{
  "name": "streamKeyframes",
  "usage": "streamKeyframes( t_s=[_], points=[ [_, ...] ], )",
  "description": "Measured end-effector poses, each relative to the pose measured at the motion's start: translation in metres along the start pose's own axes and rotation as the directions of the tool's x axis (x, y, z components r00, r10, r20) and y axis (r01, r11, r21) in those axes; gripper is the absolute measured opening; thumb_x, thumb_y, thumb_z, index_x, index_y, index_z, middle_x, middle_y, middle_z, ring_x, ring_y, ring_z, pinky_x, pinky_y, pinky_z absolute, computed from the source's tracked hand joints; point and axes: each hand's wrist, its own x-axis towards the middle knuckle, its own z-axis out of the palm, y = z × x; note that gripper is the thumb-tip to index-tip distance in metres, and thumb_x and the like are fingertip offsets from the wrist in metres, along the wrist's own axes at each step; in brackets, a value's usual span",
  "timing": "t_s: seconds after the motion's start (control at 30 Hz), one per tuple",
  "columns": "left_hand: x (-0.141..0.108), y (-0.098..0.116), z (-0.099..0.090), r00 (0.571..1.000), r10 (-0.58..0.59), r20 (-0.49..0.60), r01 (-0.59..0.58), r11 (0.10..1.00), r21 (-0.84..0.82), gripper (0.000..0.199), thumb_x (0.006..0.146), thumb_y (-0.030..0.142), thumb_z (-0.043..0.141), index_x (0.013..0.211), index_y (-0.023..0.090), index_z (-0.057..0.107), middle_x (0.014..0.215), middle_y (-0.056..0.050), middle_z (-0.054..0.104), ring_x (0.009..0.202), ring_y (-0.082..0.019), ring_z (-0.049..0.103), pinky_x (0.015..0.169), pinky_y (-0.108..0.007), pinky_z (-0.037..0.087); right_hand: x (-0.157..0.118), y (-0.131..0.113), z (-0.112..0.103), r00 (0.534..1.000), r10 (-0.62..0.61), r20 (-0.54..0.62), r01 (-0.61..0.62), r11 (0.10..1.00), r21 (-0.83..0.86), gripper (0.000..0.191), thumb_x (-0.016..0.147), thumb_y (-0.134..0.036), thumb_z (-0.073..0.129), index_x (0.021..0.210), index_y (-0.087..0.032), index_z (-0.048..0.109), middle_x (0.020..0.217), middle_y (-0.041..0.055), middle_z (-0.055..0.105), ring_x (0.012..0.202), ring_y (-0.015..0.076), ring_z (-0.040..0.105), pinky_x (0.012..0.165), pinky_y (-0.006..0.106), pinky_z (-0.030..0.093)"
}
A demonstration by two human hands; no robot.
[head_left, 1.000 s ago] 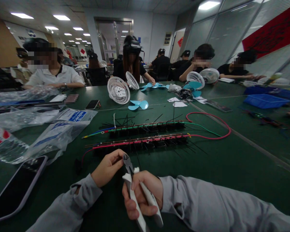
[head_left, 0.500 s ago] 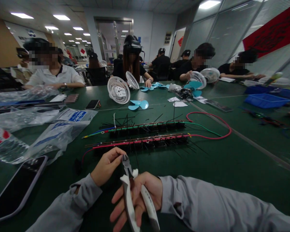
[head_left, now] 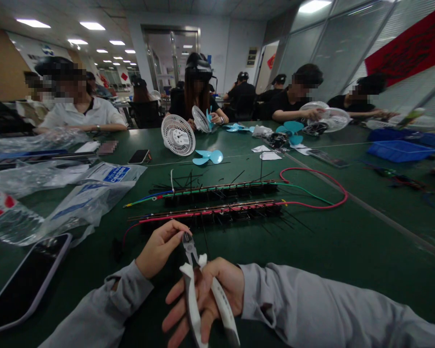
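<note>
Diagonal cutters (head_left: 190, 249) with white handles lie in my right hand (head_left: 212, 290), palm up. One handle crosses my palm, the other rests against the thumb side, and the outer fingers are loosely spread. The handles stand apart. My left hand (head_left: 163, 249) is closed in a pinch right at the cutter jaws; whatever its fingertips hold is too small to make out. Just beyond both hands lie two long wired strips: a near strip (head_left: 217, 210) with a red wire, and a far strip (head_left: 221, 188) with a green wire. Thin black cable ties stick out from both.
A large phone (head_left: 25, 285) lies at the left, near plastic bags (head_left: 105, 183) and a bottle (head_left: 12, 222). Farther back are a white fan guard (head_left: 178, 136), blue fan blades (head_left: 208, 157) and a blue tray (head_left: 400, 151). Several people sit around the table.
My right fingers have spread slightly, and the cutters have barely shifted. Across the table, one person has lifted a blue blade to a fan, and another has moved a fan guard to the right.
</note>
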Motion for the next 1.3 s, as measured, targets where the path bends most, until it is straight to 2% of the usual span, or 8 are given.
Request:
streamKeyframes(
  t_s=[0.6, 0.7, 0.8, 0.93, 1.03, 1.13, 1.3],
  points=[
    [0.0, 0.0, -0.001, 0.999, -0.007, 0.049, 0.008, 1.0, -0.021, 0.021, 0.083, 0.034, 0.06, 0.084, 0.014, 0.062, 0.087, -0.007, 0.063, 0.077, -0.016, 0.058, 0.07, -0.026, 0.047, 0.001, -0.001, -0.002, 1.0, -0.009, 0.003, 0.009, 1.0, -0.018, 0.056, 0.059, -0.019, 0.045, 0.113, -0.006, 0.051, 0.11, 0.0195, 0.059, 0.1, 0.0324, 0.06, 0.064, 0.033, 0.052],
    [0.0, 0.001, 0.0, 0.999, -0.005, 0.05, 0.006, 1.0, -0.026, 0.02, 0.083, 0.034, 0.06, 0.083, 0.014, 0.062, 0.087, -0.007, 0.062, 0.076, -0.016, 0.057, 0.069, -0.026, 0.047, 0.003, -0.001, -0.006, 1.0, 0.005, 0.0, -0.005, 0.999, -0.034, 0.054, 0.06, -0.02, 0.045, 0.111, -0.006, 0.052, 0.102, 0.0184, 0.062, 0.094, 0.0303, 0.062, 0.06, 0.033, 0.053],
    [0.0, 0.001, 0.0, 0.999, 0.0, 0.05, 0.002, 1.0, -0.025, 0.02, 0.083, 0.034, 0.06, 0.084, 0.013, 0.062, 0.087, -0.007, 0.062, 0.076, -0.016, 0.057, 0.07, -0.026, 0.047, 0.003, 0.0, -0.009, 1.0, -0.016, -0.02, 0.015, 0.999, -0.049, 0.047, 0.06, -0.02, 0.043, 0.103, -0.004, 0.055, 0.083, 0.0151, 0.063, 0.082, 0.0268, 0.065, 0.052, 0.03, 0.052],
    [0.0, 0.001, 0.0, 0.999, 0.008, 0.037, -0.007, 1.0, -0.021, 0.021, 0.082, 0.034, 0.061, 0.082, 0.013, 0.063, 0.086, -0.007, 0.063, 0.077, -0.017, 0.057, 0.071, -0.027, 0.046, 0.001, 0.0, -0.007, 0.999, -0.029, -0.044, 0.027, 0.999, -0.046, 0.031, 0.063, -0.023, 0.043, 0.086, -0.006, 0.056, 0.067, 0.0104, 0.058, 0.068, 0.0224, 0.063, 0.037, 0.023, 0.046],
    [0.0, 0.001, 0.0, 0.999, 0.014, 0.036, -0.013, 1.0, -0.022, 0.021, 0.082, 0.034, 0.062, 0.082, 0.013, 0.063, 0.085, -0.007, 0.063, 0.077, -0.017, 0.058, 0.071, -0.027, 0.047, -0.001, -0.001, -0.003, 0.998, -0.008, -0.07, 0.008, 1.0, -0.003, 0.023, 0.064, -0.025, 0.043, 0.078, -0.01, 0.053, 0.064, 0.0087, 0.053, 0.061, 0.0202, 0.06, 0.028, 0.018, 0.036],
    [-0.001, 0.001, -0.001, 0.999, 0.013, 0.044, -0.012, 1.0, -0.015, 0.021, 0.082, 0.034, 0.061, 0.082, 0.013, 0.062, 0.086, -0.007, 0.063, 0.077, -0.017, 0.058, 0.071, -0.027, 0.047, -0.004, -0.001, 0.002, 0.993, 0.014, -0.115, -0.012, 1.0, 0.014, 0.019, 0.063, -0.025, 0.043, 0.075, -0.012, 0.051, 0.063, 0.008, 0.051, 0.057, 0.0192, 0.057, 0.024, 0.015, 0.026],
    [-0.001, 0.001, -0.001, 0.999, 0.016, 0.049, -0.016, 1.0, -0.011, 0.02, 0.083, 0.033, 0.06, 0.082, 0.014, 0.062, 0.086, -0.007, 0.063, 0.078, -0.017, 0.058, 0.072, -0.028, 0.047, -0.004, -0.002, 0.006, 0.986, 0.036, -0.162, -0.032, 0.999, 0.028, 0.018, 0.06, -0.024, 0.043, 0.073, -0.013, 0.049, 0.061, 0.0066, 0.048, 0.051, 0.0172, 0.053, 0.023, 0.013, 0.019]
  ],
)
